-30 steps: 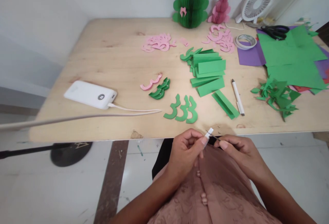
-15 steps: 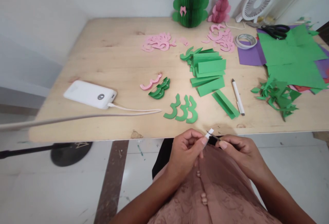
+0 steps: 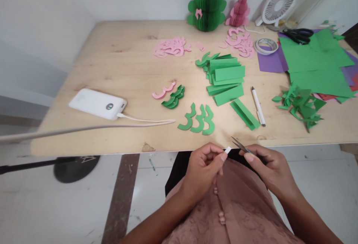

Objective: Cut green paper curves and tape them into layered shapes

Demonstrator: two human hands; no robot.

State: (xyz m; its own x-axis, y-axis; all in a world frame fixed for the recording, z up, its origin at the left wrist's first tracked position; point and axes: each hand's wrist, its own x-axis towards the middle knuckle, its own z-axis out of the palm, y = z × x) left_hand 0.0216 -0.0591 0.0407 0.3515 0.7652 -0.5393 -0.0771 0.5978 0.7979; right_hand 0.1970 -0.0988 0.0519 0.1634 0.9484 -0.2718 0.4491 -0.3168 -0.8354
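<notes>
Just off the table's front edge, my left hand (image 3: 205, 165) pinches a small white strip (image 3: 228, 150) between thumb and fingers. My right hand (image 3: 265, 162) is closed around a pair of small scissors (image 3: 241, 146); the blades stand slightly apart, to the right of the strip and not touching it. Their handles are mostly hidden in my fingers. On the table beyond my hands lie several scalloped green paper cutouts (image 3: 208, 122), and a folded green strip (image 3: 244, 114) rests beside a white pen (image 3: 258, 106).
Folded green papers (image 3: 229, 73), pink scraps (image 3: 171, 47), green scraps (image 3: 303, 104) and a tape roll (image 3: 266, 45) lie on the table (image 3: 117, 68). A green paper figure (image 3: 208, 5), a pink one (image 3: 239, 11) and a fan (image 3: 279, 4) stand behind. A power bank (image 3: 96, 102) trails a cable.
The scissors have moved away from the white strip to the right, and their blades have parted. Less of the strip now sticks out from my left fingers.
</notes>
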